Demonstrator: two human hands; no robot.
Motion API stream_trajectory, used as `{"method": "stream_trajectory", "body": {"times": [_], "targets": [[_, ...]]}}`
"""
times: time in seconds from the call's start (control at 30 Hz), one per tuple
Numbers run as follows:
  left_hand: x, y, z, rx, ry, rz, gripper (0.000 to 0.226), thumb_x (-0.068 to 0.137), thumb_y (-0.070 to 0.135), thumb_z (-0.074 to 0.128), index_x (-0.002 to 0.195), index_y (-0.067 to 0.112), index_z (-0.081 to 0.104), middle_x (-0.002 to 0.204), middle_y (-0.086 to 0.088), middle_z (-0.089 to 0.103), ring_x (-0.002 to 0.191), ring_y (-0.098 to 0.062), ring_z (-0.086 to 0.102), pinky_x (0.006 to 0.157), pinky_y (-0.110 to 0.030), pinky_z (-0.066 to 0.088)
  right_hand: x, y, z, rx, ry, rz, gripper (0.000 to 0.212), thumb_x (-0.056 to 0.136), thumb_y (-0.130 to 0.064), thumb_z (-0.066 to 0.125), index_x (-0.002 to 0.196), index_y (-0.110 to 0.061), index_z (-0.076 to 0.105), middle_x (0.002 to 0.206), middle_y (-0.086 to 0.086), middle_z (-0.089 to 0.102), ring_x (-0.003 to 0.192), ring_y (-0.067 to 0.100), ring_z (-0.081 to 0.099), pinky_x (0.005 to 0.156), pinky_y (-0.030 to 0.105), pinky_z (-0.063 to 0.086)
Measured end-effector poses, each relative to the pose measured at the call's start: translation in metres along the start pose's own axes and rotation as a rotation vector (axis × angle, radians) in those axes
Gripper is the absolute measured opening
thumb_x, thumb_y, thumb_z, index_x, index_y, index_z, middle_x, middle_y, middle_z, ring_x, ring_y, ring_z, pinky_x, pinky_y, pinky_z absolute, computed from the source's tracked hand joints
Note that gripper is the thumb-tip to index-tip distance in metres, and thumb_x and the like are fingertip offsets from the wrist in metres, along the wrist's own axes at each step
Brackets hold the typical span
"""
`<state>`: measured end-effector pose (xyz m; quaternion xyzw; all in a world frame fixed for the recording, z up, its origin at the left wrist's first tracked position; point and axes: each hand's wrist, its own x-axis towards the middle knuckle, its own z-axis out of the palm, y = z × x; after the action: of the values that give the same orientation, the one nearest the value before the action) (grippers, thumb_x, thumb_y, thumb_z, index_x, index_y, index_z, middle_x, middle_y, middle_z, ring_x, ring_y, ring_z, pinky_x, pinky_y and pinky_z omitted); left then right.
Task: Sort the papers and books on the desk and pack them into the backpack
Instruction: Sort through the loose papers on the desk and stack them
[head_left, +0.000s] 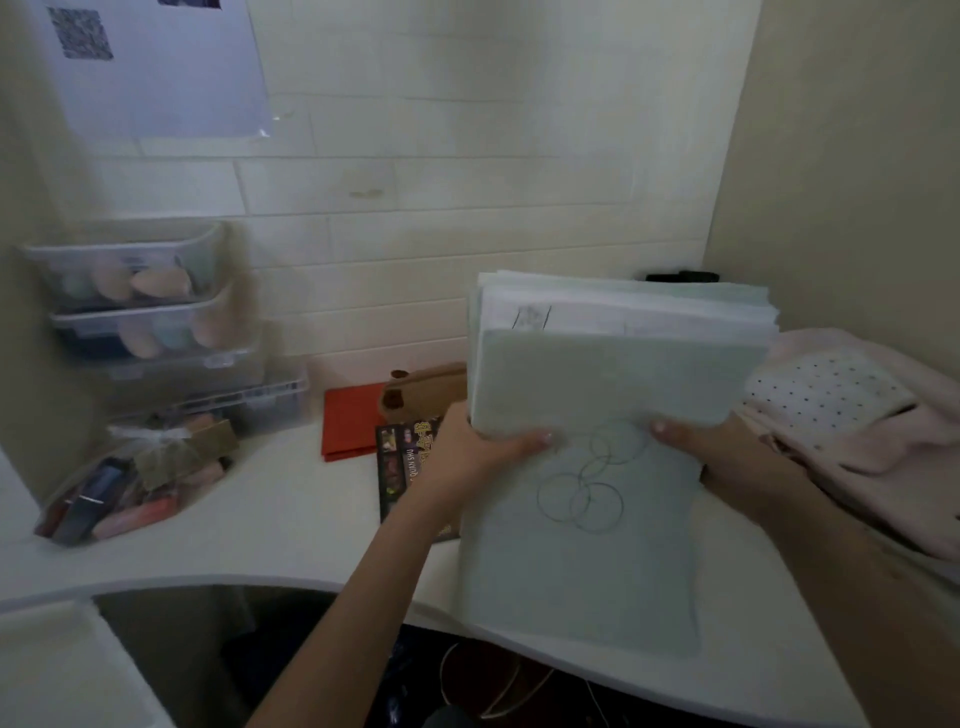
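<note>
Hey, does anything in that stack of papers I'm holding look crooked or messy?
Yes. The paper stack held by the left hand and right hand is uneven: sheets stick out at the top edge, staggered rather than flush. The front sheet with drawn circles hangs lower than the rest.

Your left: storage bins (156, 312) stacked far, bag (130, 488) nearer.
Middle: folder (348, 426) behind book (410, 467).
Your right: paper stack (597, 374), cloth (857, 415) beyond.
</note>
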<state>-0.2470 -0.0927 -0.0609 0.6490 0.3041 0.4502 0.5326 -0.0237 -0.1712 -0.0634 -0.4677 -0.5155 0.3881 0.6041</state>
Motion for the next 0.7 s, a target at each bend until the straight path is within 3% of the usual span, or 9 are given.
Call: {"method": "stream_trajectory", "body": {"times": [0.13,0.17,0.27,0.4,0.47,0.53,0.63,0.7], "targets": [[-0.005,0.006,0.009,-0.039,0.024,0.023,0.014,0.074,0.013,0.079,0.086,0.013,0.072,0.073,0.006,0.073,0.065,-0.005,0.068,0.054,-0.019,0.052,-0.003,-0.003,0.010,0.023,0.105,-0.070,0.086,0.031,-0.050,0.092,0.106,-0.018,0.066,0.103,-0.002,0.073,0.094,0.016,0.070,0.070,0.025,0.057],[-0.004,0.011,0.012,-0.047,0.063,0.041,0.012,0.074,0.016,0.079,0.084,0.016,0.071,0.071,0.009,0.073,0.063,-0.003,0.067,0.052,-0.018,0.051,-0.002,-0.010,0.013,0.015,0.153,-0.113,0.077,0.036,-0.049,0.091,0.103,-0.020,0.066,0.098,-0.005,0.074,0.089,0.013,0.071,0.068,0.025,0.057],[0.006,0.031,0.019,-0.074,0.122,0.108,0.012,0.076,0.018,0.076,0.074,0.023,0.066,0.059,0.019,0.068,0.053,0.006,0.062,0.046,-0.013,0.046,0.003,-0.039,0.017,-0.077,0.312,-0.226,0.023,0.068,-0.029,0.078,0.087,-0.026,0.064,0.072,-0.023,0.071,0.071,-0.006,0.067,0.058,0.013,0.052],[0.011,0.031,0.017,0.001,-0.001,0.120,0.017,0.074,0.011,0.078,0.080,0.023,0.067,0.064,0.019,0.070,0.061,0.005,0.066,0.052,-0.011,0.048,0.005,-0.057,0.011,-0.182,0.413,-0.314,0.008,0.078,-0.027,0.072,0.081,-0.029,0.065,0.070,-0.020,0.070,0.067,-0.008,0.066,0.054,0.009,0.049],[0.004,0.009,0.019,-0.006,-0.080,0.035,0.018,0.074,0.004,0.077,0.082,0.018,0.069,0.068,0.012,0.073,0.064,-0.002,0.068,0.054,-0.016,0.052,-0.001,-0.045,0.007,-0.128,0.466,-0.298,0.012,0.077,-0.035,0.073,0.080,-0.027,0.065,0.073,-0.016,0.069,0.064,-0.007,0.066,0.053,0.010,0.050],[-0.004,-0.017,0.023,-0.043,-0.027,-0.019,0.016,0.074,0.002,0.076,0.076,0.018,0.072,0.068,0.008,0.073,0.064,-0.005,0.068,0.059,-0.023,0.054,-0.012,-0.020,0.000,-0.099,0.428,-0.239,0.034,0.062,-0.046,0.082,0.081,-0.024,0.065,0.073,-0.013,0.072,0.064,-0.004,0.067,0.055,0.014,0.054],[-0.009,-0.037,0.029,-0.060,0.077,-0.006,0.020,0.075,0.005,0.076,0.070,0.024,0.070,0.061,0.018,0.069,0.059,0.005,0.065,0.056,-0.012,0.050,-0.031,0.015,-0.006,-0.116,0.212,-0.089,0.061,0.046,-0.043,0.090,0.098,-0.022,0.066,0.094,-0.007,0.074,0.083,0.005,0.070,0.066,0.019,0.057],[-0.007,-0.041,0.030,-0.102,0.060,-0.024,0.020,0.076,0.006,0.075,0.073,0.024,0.068,0.060,0.021,0.068,0.060,0.008,0.065,0.054,-0.007,0.047,-0.036,0.023,-0.003,-0.122,0.123,0.002,0.052,0.054,-0.032,0.086,0.102,-0.025,0.068,0.102,-0.009,0.073,0.097,0.010,0.068,0.073,0.019,0.055]]}}
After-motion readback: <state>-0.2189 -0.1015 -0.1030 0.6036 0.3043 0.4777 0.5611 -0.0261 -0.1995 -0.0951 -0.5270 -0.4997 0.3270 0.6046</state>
